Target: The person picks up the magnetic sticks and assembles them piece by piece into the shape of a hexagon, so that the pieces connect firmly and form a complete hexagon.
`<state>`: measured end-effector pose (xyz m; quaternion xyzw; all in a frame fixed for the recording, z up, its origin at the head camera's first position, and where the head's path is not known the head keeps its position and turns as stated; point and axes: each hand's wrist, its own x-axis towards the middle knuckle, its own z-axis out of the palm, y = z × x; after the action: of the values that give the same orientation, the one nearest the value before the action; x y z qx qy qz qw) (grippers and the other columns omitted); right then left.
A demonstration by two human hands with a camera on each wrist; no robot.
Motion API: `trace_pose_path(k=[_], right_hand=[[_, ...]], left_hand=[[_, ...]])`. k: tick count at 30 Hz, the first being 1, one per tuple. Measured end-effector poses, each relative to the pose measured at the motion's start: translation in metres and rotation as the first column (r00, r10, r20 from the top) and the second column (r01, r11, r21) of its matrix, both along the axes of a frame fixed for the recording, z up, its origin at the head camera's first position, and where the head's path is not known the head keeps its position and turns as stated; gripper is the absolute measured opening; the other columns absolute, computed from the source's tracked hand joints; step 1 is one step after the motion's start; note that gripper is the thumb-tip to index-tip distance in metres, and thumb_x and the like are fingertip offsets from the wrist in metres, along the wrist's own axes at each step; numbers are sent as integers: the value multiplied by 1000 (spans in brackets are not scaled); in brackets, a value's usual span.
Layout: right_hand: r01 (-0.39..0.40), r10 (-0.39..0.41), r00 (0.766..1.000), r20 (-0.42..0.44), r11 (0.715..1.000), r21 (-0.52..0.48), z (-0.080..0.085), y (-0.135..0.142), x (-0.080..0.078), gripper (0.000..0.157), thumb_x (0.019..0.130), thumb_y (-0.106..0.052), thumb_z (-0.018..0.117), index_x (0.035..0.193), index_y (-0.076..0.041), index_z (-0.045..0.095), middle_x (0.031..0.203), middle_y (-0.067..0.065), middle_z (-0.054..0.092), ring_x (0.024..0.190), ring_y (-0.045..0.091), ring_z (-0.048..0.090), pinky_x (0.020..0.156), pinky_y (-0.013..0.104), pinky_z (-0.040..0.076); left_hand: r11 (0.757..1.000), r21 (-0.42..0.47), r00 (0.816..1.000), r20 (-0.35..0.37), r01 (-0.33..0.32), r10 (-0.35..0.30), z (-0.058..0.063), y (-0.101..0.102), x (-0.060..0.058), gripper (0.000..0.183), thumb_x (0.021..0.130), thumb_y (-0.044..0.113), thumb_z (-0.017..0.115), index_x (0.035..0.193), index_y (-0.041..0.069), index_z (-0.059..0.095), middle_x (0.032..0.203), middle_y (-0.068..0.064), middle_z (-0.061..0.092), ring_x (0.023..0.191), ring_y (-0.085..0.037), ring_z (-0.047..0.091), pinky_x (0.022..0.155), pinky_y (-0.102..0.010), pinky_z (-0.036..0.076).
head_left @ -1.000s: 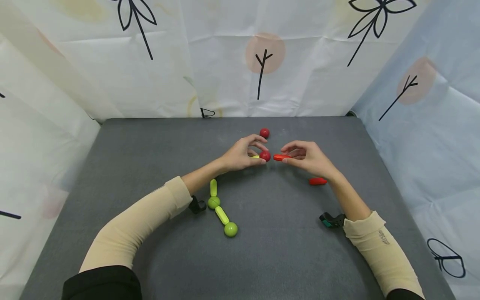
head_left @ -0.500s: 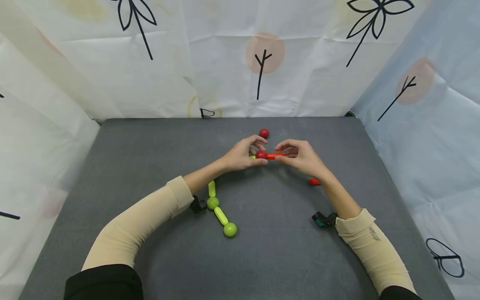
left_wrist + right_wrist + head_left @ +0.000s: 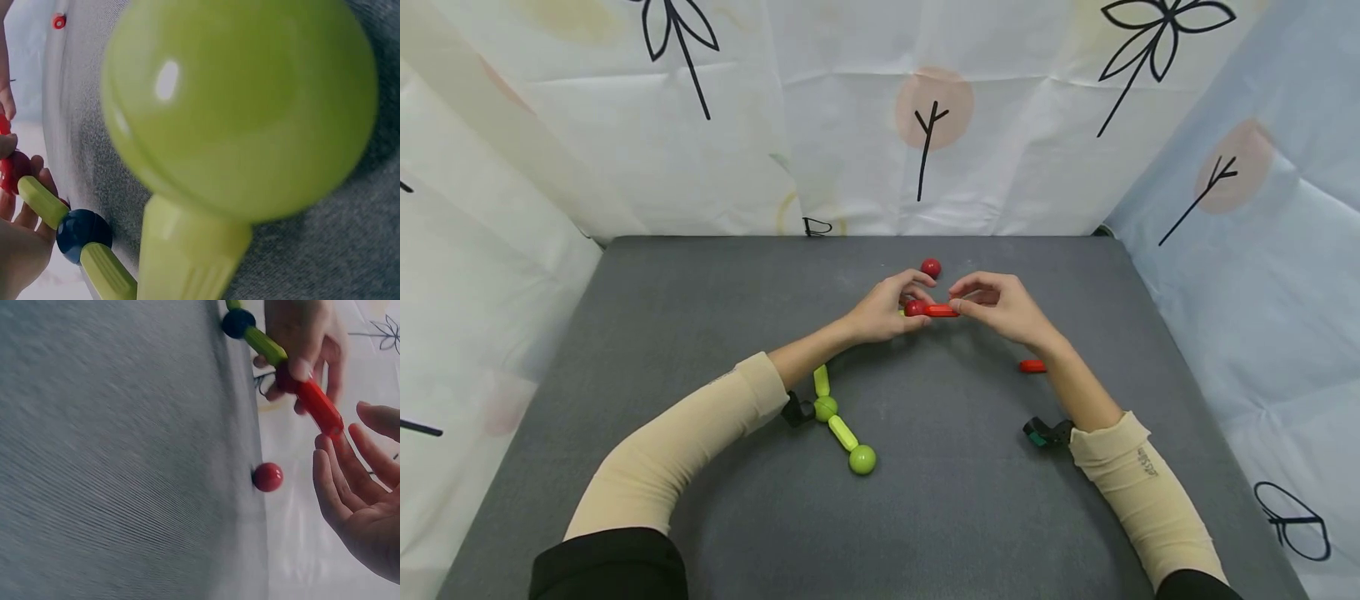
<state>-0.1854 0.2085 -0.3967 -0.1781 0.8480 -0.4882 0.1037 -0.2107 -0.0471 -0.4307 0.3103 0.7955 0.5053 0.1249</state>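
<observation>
My left hand point(image 3: 883, 310) pinches a red ball point(image 3: 914, 308) between thumb and fingers. A red stick point(image 3: 942, 310) sticks out of this ball toward the right. On the ball's other side, a yellow-green stick point(image 3: 265, 345) runs to a dark blue ball point(image 3: 239, 324). The chain carries on below my left wrist with more sticks, a green ball point(image 3: 826, 408) and another green ball point(image 3: 862, 459) at its end. My right hand point(image 3: 1000, 304) is at the red stick's free end, thumb apart from it and fingers loosely bent; whether a fingertip touches is unclear.
A loose red ball point(image 3: 931, 267) lies behind the hands on the grey table point(image 3: 940, 517). Near my right wrist lies another red stick point(image 3: 1032, 366), partly covered by the forearm. Patterned white cloth point(image 3: 850, 150) hangs around the table's back and sides.
My right hand has brought the red stick leftward until it met the red ball, then loosened from it. The left hand stays nearly in place, its ball shifting slightly left.
</observation>
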Motion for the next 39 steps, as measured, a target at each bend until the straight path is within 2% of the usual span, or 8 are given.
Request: trace_pose_path(k=[4,8,12,18,22,29,34,39], right_hand=[[13,-13,1000,4,1000,15,8,4,-14,32,106,-17,71,132,2,69,130,20,72,103,11,77,93,34,60],[11,-12,1000,14,999,34,14,3,-34,33,104,-15,73,133,0,69,133,22,71,109,21,78,93,29,60],[-9,5,999,44,997,80,15,-2,-58,36,103,-12,74,136,0,68,139,24,68,118,34,76,98,37,60],[-47,30,992,123,990,133,0,-13,-92,47,102,-9,75,144,4,61,151,24,61,135,44,66,113,57,54],[-69,48,987,153,988,137,-12,-20,-105,49,101,-7,76,146,5,60,153,26,59,140,46,62,113,54,56],[-63,35,989,143,979,194,-25,-25,-114,45,99,-6,77,141,3,65,146,28,65,134,43,64,91,27,57],[-51,28,992,120,979,195,-23,-21,-109,42,100,-8,78,139,2,67,143,27,66,129,43,67,91,28,58],[-66,54,996,74,982,175,-6,-12,-98,40,100,-11,79,137,-1,68,140,24,67,127,42,69,90,28,59]], left_hand=[[1000,22,1000,30,-10,9,0,-2,-1,57,96,-4,77,147,-5,53,123,-18,80,106,-27,73,87,-25,53],[999,40,999,41,-6,4,0,-3,-2,55,96,-8,74,146,-4,53,123,-20,80,110,-28,73,84,-21,53],[999,52,999,49,-8,6,-1,-3,-2,54,95,-10,72,146,-4,54,124,-21,80,110,-30,73,81,-19,53],[998,51,999,47,-26,23,-4,-3,-2,55,95,-4,78,145,-4,54,124,-21,80,114,-30,74,86,-21,53],[997,57,998,48,-42,40,-4,-2,-2,55,96,1,80,145,-4,55,122,-20,80,115,-29,74,99,-28,53],[997,59,998,51,-46,43,-4,-1,-3,55,95,0,80,145,-6,55,121,-20,80,117,-30,74,108,-36,54],[997,51,997,57,-50,47,-2,-1,-2,54,96,1,80,145,-5,56,121,-19,80,114,-29,73,101,-29,51],[997,47,997,50,-58,55,-2,-1,-3,53,96,2,80,144,-5,57,120,-18,80,109,-27,72,93,-25,49]])
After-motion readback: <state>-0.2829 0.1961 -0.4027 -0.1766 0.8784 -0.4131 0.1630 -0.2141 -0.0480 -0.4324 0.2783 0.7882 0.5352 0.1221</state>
